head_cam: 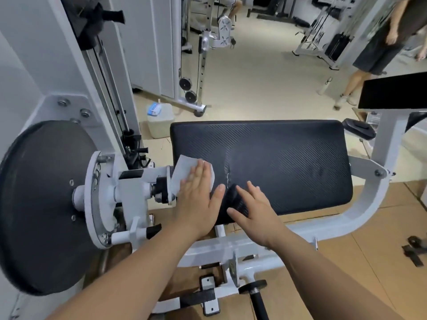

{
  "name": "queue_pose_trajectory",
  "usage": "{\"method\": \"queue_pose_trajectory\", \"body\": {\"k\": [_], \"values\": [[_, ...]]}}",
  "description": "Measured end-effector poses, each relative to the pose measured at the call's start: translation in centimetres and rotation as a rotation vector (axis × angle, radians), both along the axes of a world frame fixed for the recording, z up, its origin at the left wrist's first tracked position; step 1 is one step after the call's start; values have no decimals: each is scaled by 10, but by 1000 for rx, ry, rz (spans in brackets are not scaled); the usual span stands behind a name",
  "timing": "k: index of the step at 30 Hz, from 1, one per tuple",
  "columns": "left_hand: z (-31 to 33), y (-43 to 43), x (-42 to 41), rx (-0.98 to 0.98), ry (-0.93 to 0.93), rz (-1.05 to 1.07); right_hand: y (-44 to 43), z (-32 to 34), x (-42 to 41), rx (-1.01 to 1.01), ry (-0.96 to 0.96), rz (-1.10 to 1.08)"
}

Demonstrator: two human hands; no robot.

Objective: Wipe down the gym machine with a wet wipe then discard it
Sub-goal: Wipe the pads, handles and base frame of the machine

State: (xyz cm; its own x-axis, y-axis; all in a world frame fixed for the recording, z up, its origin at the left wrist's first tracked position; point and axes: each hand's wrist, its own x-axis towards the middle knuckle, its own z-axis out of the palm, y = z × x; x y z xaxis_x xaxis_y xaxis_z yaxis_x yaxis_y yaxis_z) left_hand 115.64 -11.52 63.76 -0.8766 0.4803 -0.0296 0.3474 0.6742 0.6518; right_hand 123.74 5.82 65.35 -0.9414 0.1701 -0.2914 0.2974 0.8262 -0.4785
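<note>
The gym machine has a black padded seat (277, 158) on a white frame (360, 218). A white wet wipe (184, 172) lies flat on the pad's near left corner and overhangs its left edge. My left hand (198, 199) presses the wipe down with straight fingers. My right hand (251, 209) rests flat on the pad's front edge just to the right, fingers spread, holding nothing.
A large black disc (39, 204) and white pivot hardware (138, 181) sit left of the pad. A translucent container with a blue wipe pack (159, 118) stands on the floor behind. A person (381, 42) stands at far right. Another black pad (392, 91) juts in at right.
</note>
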Motion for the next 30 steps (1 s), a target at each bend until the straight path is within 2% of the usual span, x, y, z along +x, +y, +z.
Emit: {"method": "queue_pose_trajectory", "body": {"k": [3, 7, 12, 16, 19, 24, 27, 30], "values": [[-14, 20, -15, -177, 53, 3, 29, -8, -36, 215, 44, 97], [-37, 38, -19, -421, 74, 23, 75, -27, -91, 444, 248, 240], [-48, 57, -14, -394, 86, 191, 125, -52, -127, 586, 329, 244], [-53, 71, -36, -505, 120, 289, 131, -62, -129, 587, 371, 258], [-44, 85, -70, -493, 172, 340, 132, -66, -130, 570, 420, 258], [-19, 111, -127, -506, 230, 301, 135, -74, -131, 563, 486, 254], [-31, 102, -108, -528, 264, 222, 137, -76, -131, 548, 511, 253], [-57, 78, -44, -537, 265, 153, 137, -77, -131, 546, 514, 257]]}}
